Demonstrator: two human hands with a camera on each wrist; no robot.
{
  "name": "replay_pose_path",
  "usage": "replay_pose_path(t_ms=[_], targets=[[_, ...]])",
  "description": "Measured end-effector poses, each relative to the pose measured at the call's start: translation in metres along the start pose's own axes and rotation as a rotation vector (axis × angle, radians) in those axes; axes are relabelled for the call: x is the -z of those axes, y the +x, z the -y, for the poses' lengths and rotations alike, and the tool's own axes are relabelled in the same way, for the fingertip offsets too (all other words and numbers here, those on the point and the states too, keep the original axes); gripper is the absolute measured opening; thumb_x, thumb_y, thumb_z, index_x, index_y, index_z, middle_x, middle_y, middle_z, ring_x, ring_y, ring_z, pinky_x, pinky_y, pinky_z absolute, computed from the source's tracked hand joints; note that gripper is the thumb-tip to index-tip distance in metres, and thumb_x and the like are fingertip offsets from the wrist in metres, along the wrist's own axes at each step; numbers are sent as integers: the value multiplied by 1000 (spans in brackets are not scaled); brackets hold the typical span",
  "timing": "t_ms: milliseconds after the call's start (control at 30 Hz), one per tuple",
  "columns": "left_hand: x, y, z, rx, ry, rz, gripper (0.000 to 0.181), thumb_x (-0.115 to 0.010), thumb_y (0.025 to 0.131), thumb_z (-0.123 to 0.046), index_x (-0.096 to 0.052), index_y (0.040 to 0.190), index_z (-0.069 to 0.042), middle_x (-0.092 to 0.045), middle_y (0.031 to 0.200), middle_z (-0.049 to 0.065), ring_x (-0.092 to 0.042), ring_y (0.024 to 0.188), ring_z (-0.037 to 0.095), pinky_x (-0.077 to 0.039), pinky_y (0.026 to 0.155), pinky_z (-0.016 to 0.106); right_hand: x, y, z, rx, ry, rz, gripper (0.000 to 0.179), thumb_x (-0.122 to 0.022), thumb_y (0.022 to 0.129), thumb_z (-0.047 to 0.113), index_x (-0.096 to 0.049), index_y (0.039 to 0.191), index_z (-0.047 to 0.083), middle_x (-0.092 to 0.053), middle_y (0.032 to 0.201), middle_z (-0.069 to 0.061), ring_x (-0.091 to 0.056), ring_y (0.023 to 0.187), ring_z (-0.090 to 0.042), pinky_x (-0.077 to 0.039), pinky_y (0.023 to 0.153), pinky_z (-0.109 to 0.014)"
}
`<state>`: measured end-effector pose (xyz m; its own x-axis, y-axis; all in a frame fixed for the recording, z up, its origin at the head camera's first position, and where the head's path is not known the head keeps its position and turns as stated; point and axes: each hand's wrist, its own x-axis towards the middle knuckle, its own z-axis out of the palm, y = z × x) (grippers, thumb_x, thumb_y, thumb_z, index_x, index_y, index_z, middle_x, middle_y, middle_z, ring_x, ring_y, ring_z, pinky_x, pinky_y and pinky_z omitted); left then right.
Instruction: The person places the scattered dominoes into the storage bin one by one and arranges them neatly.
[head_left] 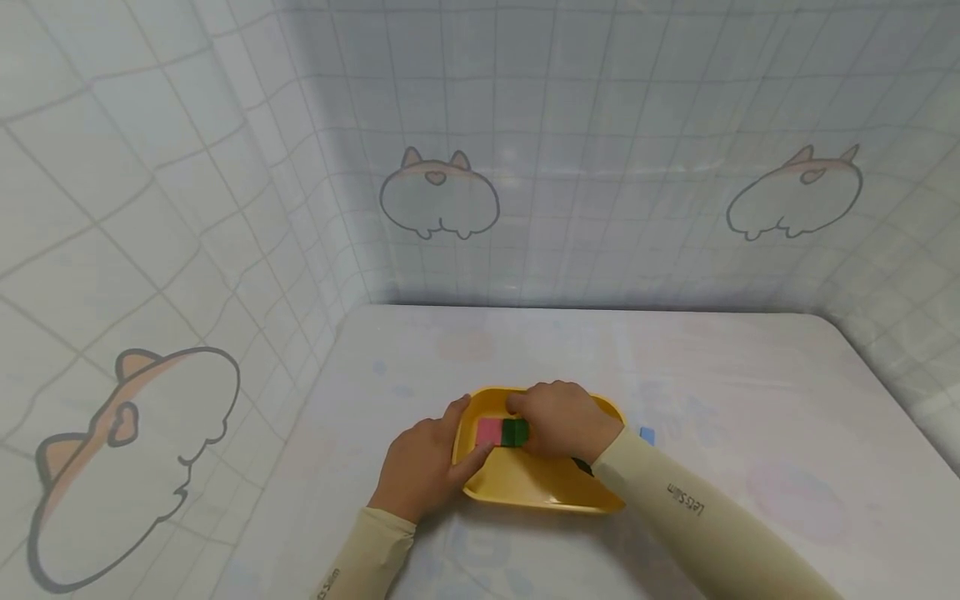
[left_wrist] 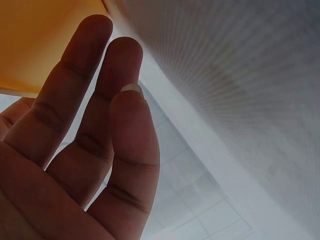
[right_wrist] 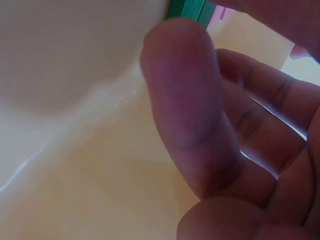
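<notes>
A yellow tray (head_left: 525, 492) lies on the table with a pink block (head_left: 489, 432) and a dark green block (head_left: 515, 432) side by side in it. My left hand (head_left: 420, 467) is at the tray's left rim, fingers fairly straight along the outside and thumb reaching over to the pink block. The left wrist view shows its fingers loosely extended beside the tray wall (left_wrist: 35, 45). My right hand (head_left: 562, 421) reaches inside and holds the green block at its right side, fingers bent. Its fingertips partly hide the green block (right_wrist: 192, 10) in the right wrist view.
Another dark green piece (head_left: 582, 467) shows in the tray under my right wrist. A small blue block (head_left: 647, 435) lies on the table (head_left: 720, 375) just right of the tray. Tiled-pattern curtains (head_left: 600, 167) stand behind and at both sides.
</notes>
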<state>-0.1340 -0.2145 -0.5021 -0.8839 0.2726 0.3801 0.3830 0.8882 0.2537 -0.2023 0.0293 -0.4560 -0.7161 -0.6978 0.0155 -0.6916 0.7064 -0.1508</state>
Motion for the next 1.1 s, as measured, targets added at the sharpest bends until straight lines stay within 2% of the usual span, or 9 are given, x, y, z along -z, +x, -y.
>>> replay_pose_path(t_ms=[200, 400, 467, 567, 700, 867, 1000, 1100], targets=[[1, 1, -3, 6, 3, 19, 82, -47, 97, -79, -54, 150, -17, -49, 64, -7, -46, 54, 11, -44, 50, 32, -1, -3, -2, -22, 17, 7, 24, -88, 83, 28, -68, 95, 23, -55, 71, 13, -51, 62, -13, -46, 62, -32], [2, 2, -4, 6, 10, 17, 79, -49, 97, -77, -55, 150, -18, -50, 64, -7, -47, 55, 11, -46, 51, 32, 1, -8, -6, -3, 7, -21, 24, -88, 82, 27, -67, 93, 23, -54, 71, 14, -51, 63, -12, -46, 61, -33], [2, 2, -4, 9, 5, 19, 79, -49, 97, -77, -55, 149, -17, -51, 65, -7, -48, 55, 11, -46, 51, 33, 3, -11, -7, -3, 0, -17, 26, -89, 82, 30, -68, 95, 22, -56, 73, 14, -52, 64, -12, -47, 63, -34], [1, 1, -3, 16, -1, 20, 81, -49, 97, -78, -54, 150, -17, -52, 65, -7, -48, 56, 12, -46, 51, 33, 9, -17, -7, -18, -3, -11, 32, -90, 83, 33, -73, 108, 20, -67, 85, 11, -57, 72, -12, -51, 71, -36], [-1, 1, -3, 30, -5, 28, 83, -46, 96, -81, -54, 150, -18, -52, 66, -6, -48, 56, 12, -46, 53, 34, 22, -31, -8, -49, -12, -26, 44, -88, 85, 36, -74, 123, 18, -74, 103, 6, -62, 81, -12, -54, 78, -38], [-3, 1, -3, 52, -12, 28, 80, -53, 96, -78, -54, 150, -19, -55, 68, -6, -50, 58, 13, -48, 55, 36, 34, -49, -12, -56, -44, -83, 47, -86, 86, 41, -73, 125, 18, -73, 106, 6, -65, 82, -11, -55, 73, -36], [-2, 1, -3, 58, -16, 22, 75, -63, 95, -70, -55, 150, -19, -57, 69, -4, -50, 58, 13, -49, 55, 37, 42, -64, -15, -55, -46, -147, 47, -85, 87, 45, -74, 125, 20, -73, 111, 9, -69, 88, -12, -57, 77, -37], [-3, 1, -3, 56, -17, 23, 73, -65, 95, -67, -55, 150, -19, -57, 68, -3, -50, 57, 13, -49, 54, 38, 49, -79, -17, -67, -42, -177, 47, -86, 87, 46, -73, 124, 21, -72, 111, 10, -70, 88, -12, -57, 76, -36]])
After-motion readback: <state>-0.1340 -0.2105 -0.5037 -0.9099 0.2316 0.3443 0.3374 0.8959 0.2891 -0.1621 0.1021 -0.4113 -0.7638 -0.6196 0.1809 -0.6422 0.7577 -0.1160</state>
